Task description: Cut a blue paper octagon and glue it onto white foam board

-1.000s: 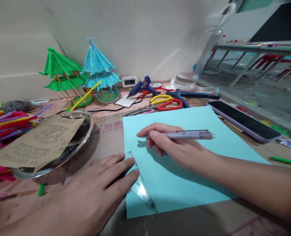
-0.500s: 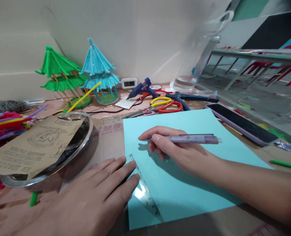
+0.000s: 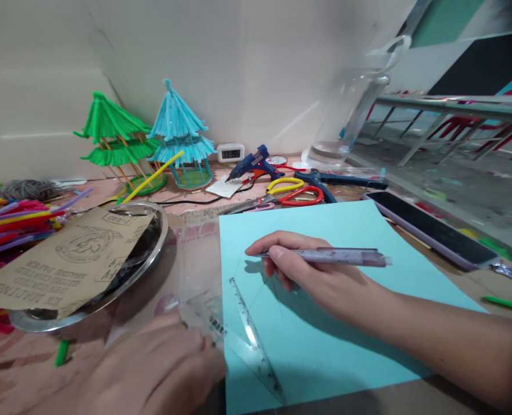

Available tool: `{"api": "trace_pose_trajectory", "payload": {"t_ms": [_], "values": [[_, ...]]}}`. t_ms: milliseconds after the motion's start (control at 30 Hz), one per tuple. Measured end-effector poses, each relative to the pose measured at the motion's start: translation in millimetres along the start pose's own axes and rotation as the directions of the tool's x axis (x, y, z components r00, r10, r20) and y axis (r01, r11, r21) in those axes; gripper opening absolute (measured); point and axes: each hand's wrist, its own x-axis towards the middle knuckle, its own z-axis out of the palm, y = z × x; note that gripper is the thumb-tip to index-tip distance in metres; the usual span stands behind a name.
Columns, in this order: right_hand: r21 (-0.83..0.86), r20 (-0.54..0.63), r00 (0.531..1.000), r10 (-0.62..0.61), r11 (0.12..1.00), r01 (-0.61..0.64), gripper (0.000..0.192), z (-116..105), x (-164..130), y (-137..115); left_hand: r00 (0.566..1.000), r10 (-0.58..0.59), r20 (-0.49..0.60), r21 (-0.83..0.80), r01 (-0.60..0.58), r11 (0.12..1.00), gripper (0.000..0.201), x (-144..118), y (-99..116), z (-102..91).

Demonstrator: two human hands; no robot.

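Observation:
My right hand (image 3: 299, 262) is closed around a slim purple pen (image 3: 346, 257), its tip hidden by my index finger near the left side of a light blue sheet of paper (image 3: 411, 300). Thin lines show on the paper beside this hand. A clear plastic set square (image 3: 256, 340) overlaps the sheet's left edge, its ruled side slanting down to the right. At its lower left, my left hand (image 3: 165, 369) is curled and blurred, with its fingertips hidden. I cannot tell whether it pinches the set square.
A metal dish (image 3: 160, 242) with brown sandpaper (image 3: 83, 248) stands left, beside bundled pipe cleaners (image 3: 18, 225). Behind are green (image 3: 117, 124) and blue (image 3: 178, 121) pavilion models, a clock (image 3: 230, 153), a glue gun (image 3: 253, 162), scissors (image 3: 301, 196) and pliers (image 3: 346, 180). A phone (image 3: 428, 227) lies right.
My left hand has drawn back off the set square's ruled side, down and left, and its flat fingers have curled. The right hand stays in place with the pen. The whole view has shifted slightly.

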Motion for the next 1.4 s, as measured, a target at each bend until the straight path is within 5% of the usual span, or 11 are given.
{"api": "trace_pose_trajectory", "payload": {"t_ms": [267,567,1200,1400], "values": [[-0.024,-0.002,0.999,-0.038,0.999,0.038,0.031,-0.6,-0.7,1.1,0.98,0.191,-0.063,0.125,-0.182,0.975,0.028,51.2,11.2,-33.3],[-0.041,0.0,0.999,-0.053,0.998,0.053,0.031,-0.3,0.0,0.4,0.985,0.154,0.071,0.158,-0.164,0.974,0.041,45.4,10.3,-31.2],[-0.049,0.016,0.997,-0.069,0.996,0.07,0.03,-1.3,-0.9,0.4,0.97,0.217,0.11,0.194,-0.235,0.952,0.042,48.9,13.1,-32.4],[-0.081,0.019,0.997,-0.073,0.994,0.075,0.029,-2.3,0.0,0.3,0.971,0.232,0.049,0.255,-0.237,0.938,0.043,46.5,9.9,-20.5]]}}
